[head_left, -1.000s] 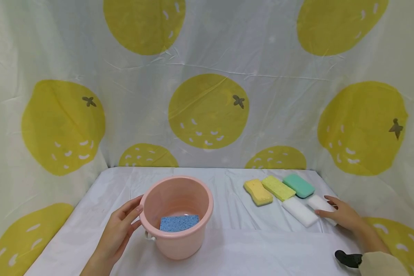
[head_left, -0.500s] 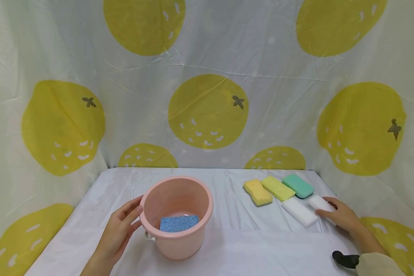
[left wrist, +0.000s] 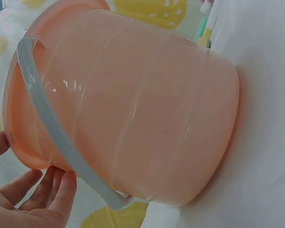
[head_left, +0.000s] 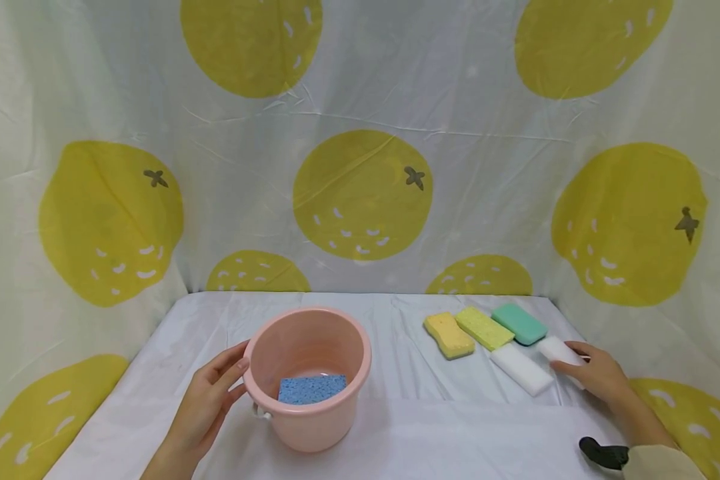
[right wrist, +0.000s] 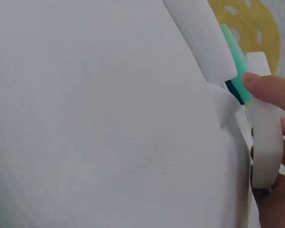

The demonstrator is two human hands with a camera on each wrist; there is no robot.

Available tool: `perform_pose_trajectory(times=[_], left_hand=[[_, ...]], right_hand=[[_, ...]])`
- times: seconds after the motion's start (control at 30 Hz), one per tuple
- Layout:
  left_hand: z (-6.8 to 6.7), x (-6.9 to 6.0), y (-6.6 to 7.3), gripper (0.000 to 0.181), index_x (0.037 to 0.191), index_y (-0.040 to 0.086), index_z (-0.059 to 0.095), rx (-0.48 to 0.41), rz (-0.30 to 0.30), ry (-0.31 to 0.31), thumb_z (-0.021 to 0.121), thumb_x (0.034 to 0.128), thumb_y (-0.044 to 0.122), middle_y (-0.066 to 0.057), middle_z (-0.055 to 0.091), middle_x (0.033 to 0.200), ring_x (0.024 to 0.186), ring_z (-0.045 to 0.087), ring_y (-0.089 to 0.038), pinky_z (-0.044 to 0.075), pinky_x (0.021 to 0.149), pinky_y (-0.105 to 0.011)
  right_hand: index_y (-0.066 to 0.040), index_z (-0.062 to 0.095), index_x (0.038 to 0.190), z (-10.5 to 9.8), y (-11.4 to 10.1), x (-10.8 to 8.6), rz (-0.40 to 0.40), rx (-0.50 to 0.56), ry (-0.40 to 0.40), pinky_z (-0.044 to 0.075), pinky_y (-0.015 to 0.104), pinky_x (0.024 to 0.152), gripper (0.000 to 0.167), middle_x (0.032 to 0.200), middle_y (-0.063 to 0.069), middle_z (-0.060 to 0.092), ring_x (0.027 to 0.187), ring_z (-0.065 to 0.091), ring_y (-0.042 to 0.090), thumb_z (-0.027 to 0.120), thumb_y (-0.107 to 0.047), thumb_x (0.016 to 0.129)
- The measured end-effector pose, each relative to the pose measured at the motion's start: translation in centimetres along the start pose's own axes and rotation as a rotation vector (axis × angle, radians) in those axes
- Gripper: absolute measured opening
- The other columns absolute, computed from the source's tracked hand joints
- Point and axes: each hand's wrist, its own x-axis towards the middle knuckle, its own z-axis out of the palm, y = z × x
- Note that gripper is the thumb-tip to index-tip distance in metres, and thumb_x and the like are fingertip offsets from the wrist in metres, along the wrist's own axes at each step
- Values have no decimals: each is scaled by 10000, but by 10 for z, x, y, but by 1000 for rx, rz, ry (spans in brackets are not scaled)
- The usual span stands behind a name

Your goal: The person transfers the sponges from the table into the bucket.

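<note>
Both hands have their fingers bent around something. Left hand [head_left: 207, 400] is at the left side of the pink bucket [head_left: 315, 427] and holds its rim: the thumb lies on the edge, and the fingers are spread a little below it, on the outside. Right hand [head_left: 601, 379] is partly closed and pinches 1 white sponge [right wrist: 267, 147], with the thumb on the near face and the fingers on the opposite face. I cannot tell whether this sponge touches the cloth below.

Just beside the held sponge, on its left, lies the second white sponge [head_left: 521, 369], flat. Behind these 2 white sponges there is a row of 3 more: the green sponge [head_left: 519, 323], the lime sponge [head_left: 485, 327] and the yellow sponge [head_left: 449, 335], which has a narrow waist and is the nearest of the row to the bucket.

The bucket stands on the white cloth [head_left: 444, 443], well apart from this group. Inside it, low down, is 1 blue sponge [head_left: 312, 389]; the bucket's near rim hides its lower edge. The pale handle [left wrist: 61, 142] hangs down along the bucket's outer side.

At the right wrist are a beige sleeve [head_left: 660, 463] and a black piece [head_left: 603, 453]. Around everything hangs a pale curtain [head_left: 456, 80] with big yellow lemons.
</note>
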Motion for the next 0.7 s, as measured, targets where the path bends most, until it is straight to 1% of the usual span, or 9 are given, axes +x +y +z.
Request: perform_pose_trajectory(times=[0.1,0.3,0.4,0.5,0.57,0.7], left_hand=[[0,0,0,491,1488,-114,441,1,-2,2,573,1077,121,-17,599,1403,1275,564,-119,555,948,-334],[0,-1,0,498,1490,-113,438,4,-11,7,576,1077,127,-11,598,1398,1267,569,-113,556,946,-334],[0,0,0,491,1490,-114,437,4,-2,-2,569,1079,121,-19,592,1408,1274,564,-117,555,948,-334],[0,0,0,487,1489,-114,439,3,7,-8,565,1080,118,-26,590,1413,1280,560,-119,555,947,-331],[0,-1,0,486,1489,-114,440,2,8,-9,564,1080,118,-27,589,1415,1282,559,-121,555,947,-331],[0,0,0,488,1489,-114,440,-2,3,-5,566,1079,119,-23,590,1411,1275,563,-123,556,946,-334]], right_hand=[[162,369,1452,-3,-6,-1,-6,-7,0,396,718,976,959,1420,479,337,1224,400,605,712,-568,933],[180,336,1466,-10,-19,-6,-10,13,-14,429,712,965,979,1436,482,316,1217,409,600,715,-552,939],[175,363,1462,-12,-26,-7,-50,13,-2,478,679,925,947,1432,473,352,1192,453,580,730,-525,939],[164,409,1443,-12,-33,-7,-100,2,16,530,605,855,903,1408,454,411,1150,506,543,744,-504,936],[155,421,1443,-12,-40,-6,-121,-9,21,544,568,820,895,1397,445,434,1131,526,524,747,-506,933],[151,430,1440,-14,-56,-6,-159,-24,32,561,551,788,881,1377,436,458,1112,540,514,757,-490,931]])
